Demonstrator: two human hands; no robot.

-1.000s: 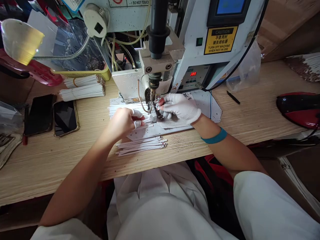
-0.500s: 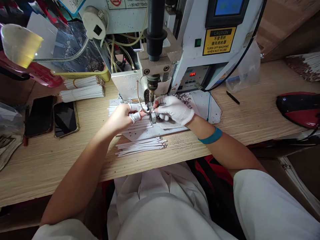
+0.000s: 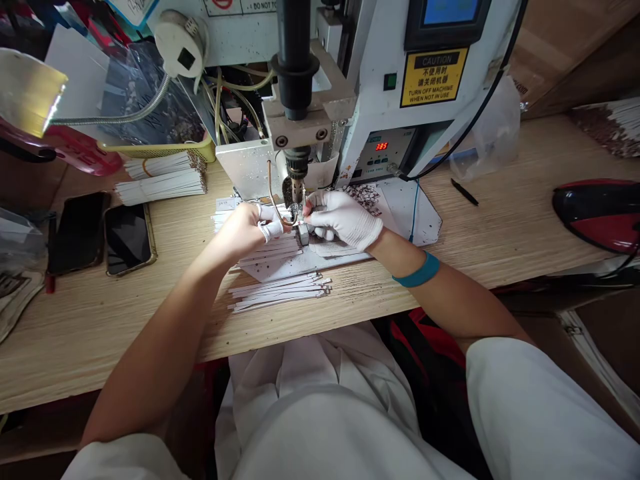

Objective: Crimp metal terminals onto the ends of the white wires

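Note:
My left hand, with white covers on some fingers, is closed in a pinch at the left of a small metal block. My right hand, in a white glove with bare fingertips, pinches close under the machine's narrow metal tip from the other side. What either hand holds is too small and hidden to name. A thin copper-coloured tube curves down between the hands. Thin white strips lie under my left hand on a white plate. More loose strips lie nearer me on the table.
The machine with a lit red display rises behind my hands. Banded white bundles, a yellow basket and two phones are on the left. A black pen and a red-and-black device lie on the right.
The whole view has shifted slightly to the left. Both hands keep almost the same pinch at the metal block, with only slight finger movement.

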